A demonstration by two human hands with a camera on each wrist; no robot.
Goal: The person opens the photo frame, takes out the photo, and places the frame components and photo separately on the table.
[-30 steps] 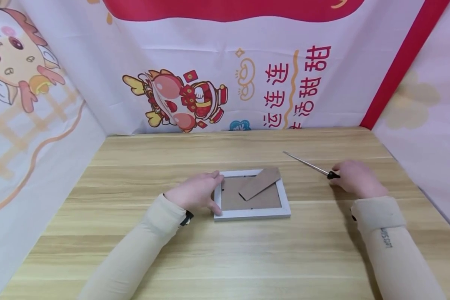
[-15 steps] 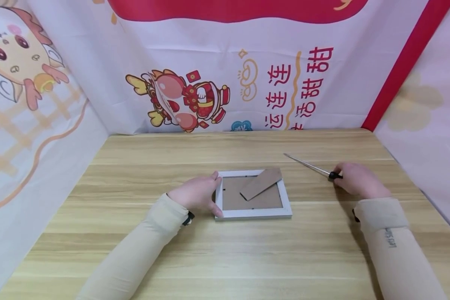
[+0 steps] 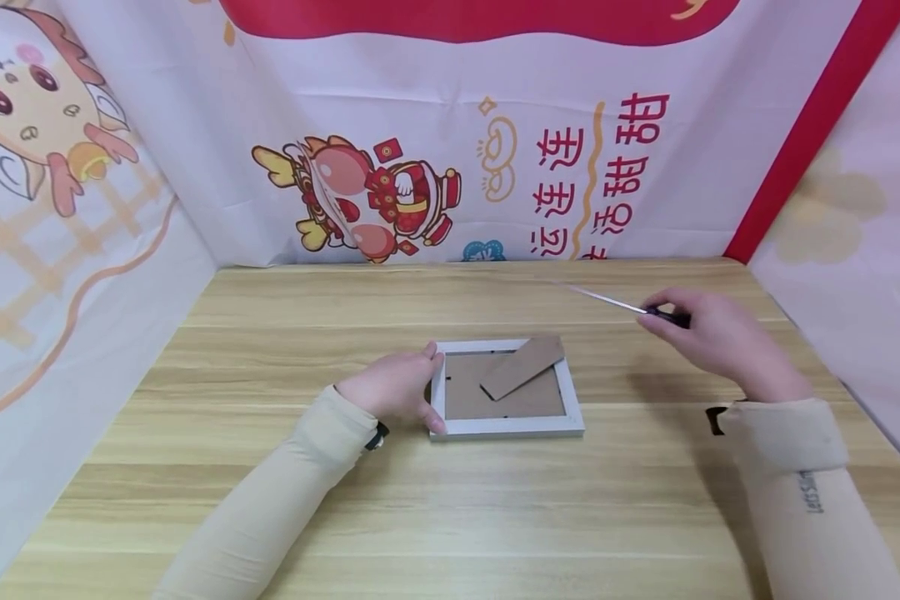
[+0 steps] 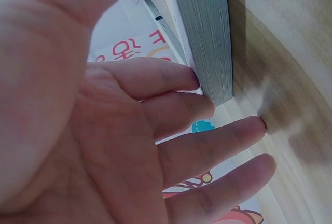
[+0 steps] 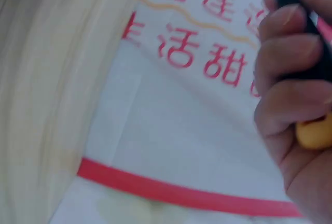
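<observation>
A picture frame point(image 3: 507, 428) with a pale border lies back side up on the table. Its brown stand leg point(image 3: 522, 368) sits slantwise across the backing board point(image 3: 465, 392). My left hand point(image 3: 392, 385) holds the frame's left side, thumb at the near corner and fingertips at the far one. In the left wrist view, two fingertips touch the frame's edge point(image 4: 205, 37); the other two stretch past it. My right hand point(image 3: 720, 337) grips a screwdriver point(image 3: 671, 317) above the table by its black handle point(image 5: 311, 63), which has a yellow end. The thin shaft points left; its tip is blurred.
The wooden table point(image 3: 495, 517) reaches back to a white printed cloth point(image 3: 420, 92) with red lettering and cartoon figures. More printed cloth point(image 3: 67, 275) hangs along the left side, and a pale cloth point(image 3: 855, 275) along the right.
My right hand has lifted the screwdriver off the table, the handle now fully within its fingers. My left hand and the picture frame have stayed in place.
</observation>
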